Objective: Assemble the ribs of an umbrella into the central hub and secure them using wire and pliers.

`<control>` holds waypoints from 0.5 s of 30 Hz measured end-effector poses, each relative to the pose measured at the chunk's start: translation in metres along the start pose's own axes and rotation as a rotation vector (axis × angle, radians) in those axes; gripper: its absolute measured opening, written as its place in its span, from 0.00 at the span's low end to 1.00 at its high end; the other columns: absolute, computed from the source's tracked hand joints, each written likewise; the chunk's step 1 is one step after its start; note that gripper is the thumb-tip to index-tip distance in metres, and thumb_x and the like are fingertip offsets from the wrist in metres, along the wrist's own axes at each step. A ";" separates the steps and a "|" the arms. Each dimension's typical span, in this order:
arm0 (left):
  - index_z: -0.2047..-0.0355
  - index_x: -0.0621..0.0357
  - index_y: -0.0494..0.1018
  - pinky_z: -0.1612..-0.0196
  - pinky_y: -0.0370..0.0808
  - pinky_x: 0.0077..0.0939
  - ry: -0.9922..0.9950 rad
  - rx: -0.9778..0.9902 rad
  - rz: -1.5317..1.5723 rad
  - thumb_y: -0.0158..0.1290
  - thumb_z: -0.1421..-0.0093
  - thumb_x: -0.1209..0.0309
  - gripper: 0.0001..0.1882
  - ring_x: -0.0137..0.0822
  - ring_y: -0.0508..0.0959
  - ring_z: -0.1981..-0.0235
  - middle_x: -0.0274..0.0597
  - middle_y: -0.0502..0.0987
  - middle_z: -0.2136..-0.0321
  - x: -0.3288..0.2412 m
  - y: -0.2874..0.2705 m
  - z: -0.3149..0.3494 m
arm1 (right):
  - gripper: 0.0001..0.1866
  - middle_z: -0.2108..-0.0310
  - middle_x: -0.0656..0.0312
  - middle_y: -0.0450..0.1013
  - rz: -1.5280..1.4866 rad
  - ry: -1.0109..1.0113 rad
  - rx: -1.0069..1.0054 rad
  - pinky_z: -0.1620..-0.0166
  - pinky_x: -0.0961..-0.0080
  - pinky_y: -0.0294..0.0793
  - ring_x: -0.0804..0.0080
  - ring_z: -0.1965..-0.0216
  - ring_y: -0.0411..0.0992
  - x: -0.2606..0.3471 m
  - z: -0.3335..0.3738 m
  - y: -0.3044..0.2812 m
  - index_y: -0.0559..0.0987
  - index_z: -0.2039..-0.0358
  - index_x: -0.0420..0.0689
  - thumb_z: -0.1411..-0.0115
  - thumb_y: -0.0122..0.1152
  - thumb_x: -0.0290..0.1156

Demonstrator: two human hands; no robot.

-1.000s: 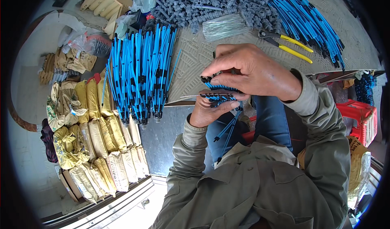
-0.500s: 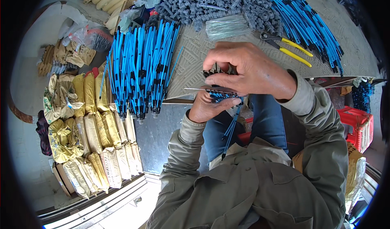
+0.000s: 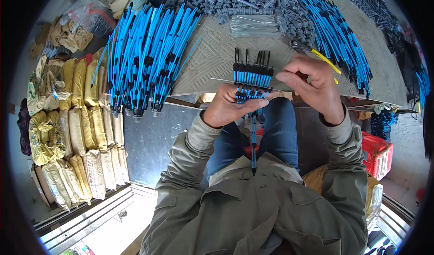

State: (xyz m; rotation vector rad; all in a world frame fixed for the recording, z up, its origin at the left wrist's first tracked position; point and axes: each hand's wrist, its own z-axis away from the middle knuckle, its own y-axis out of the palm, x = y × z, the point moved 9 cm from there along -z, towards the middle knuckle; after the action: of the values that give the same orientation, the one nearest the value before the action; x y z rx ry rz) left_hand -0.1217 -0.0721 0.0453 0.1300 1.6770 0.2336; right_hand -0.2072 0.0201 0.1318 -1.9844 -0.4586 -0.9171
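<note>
My left hand (image 3: 233, 105) is closed around a row of slim blue strips with black ends (image 3: 253, 77), held over my lap at the table's near edge. Black tips stand up from the row, and the lower ends hang down in a narrow tail. A thin straight wire (image 3: 221, 79) passes across the strips and juts out to the left. Just right of the row, apart from it, is my right hand (image 3: 314, 85), its fingers curled and thumb close to the index finger. Whatever may sit between those fingertips is too small to make out.
Across the table (image 3: 203, 51) lie a bundle of blue strips (image 3: 149, 51), a heap of grey plastic fittings (image 3: 253, 2), cut wires (image 3: 255, 26), yellow-handled pliers (image 3: 326, 61) and more blue strips (image 3: 332, 38). Stacked bags (image 3: 83, 128) stand left, a red stool (image 3: 377, 153) right.
My right hand has come off the strips and moved right, near the pliers. The row now shows fanned upright in my left hand. The whole view has shifted slightly.
</note>
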 end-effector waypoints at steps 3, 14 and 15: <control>0.63 0.62 0.76 0.59 0.72 0.18 -0.009 -0.012 0.037 0.58 0.48 0.78 0.11 0.22 0.75 0.65 0.36 0.79 0.68 0.001 -0.002 -0.002 | 0.05 0.77 0.64 0.69 0.050 -0.054 -0.034 0.75 0.85 0.61 0.84 0.79 0.63 0.003 0.002 -0.002 0.77 0.70 0.37 0.46 0.59 0.25; 0.66 0.62 0.76 0.65 0.71 0.17 0.126 0.038 -0.049 0.59 0.48 0.76 0.09 0.18 0.73 0.70 0.34 0.79 0.73 0.002 0.004 -0.004 | 0.31 0.40 0.54 0.55 0.333 -0.189 0.248 0.39 0.69 0.52 0.60 0.38 0.51 -0.062 0.014 0.064 0.61 0.42 0.44 0.42 0.51 0.43; 0.67 0.62 0.76 0.66 0.71 0.17 0.129 0.047 -0.042 0.59 0.49 0.75 0.08 0.17 0.72 0.71 0.35 0.79 0.74 0.001 0.003 -0.003 | 0.31 0.40 0.54 0.55 0.338 -0.192 0.267 0.39 0.69 0.52 0.60 0.38 0.51 -0.060 0.008 0.069 0.61 0.42 0.44 0.42 0.51 0.43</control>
State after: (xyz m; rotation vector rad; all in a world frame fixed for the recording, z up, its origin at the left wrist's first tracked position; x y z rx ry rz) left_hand -0.1249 -0.0695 0.0455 0.1165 1.8119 0.1734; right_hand -0.2003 -0.0092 0.0450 -1.8362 -0.3196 -0.4330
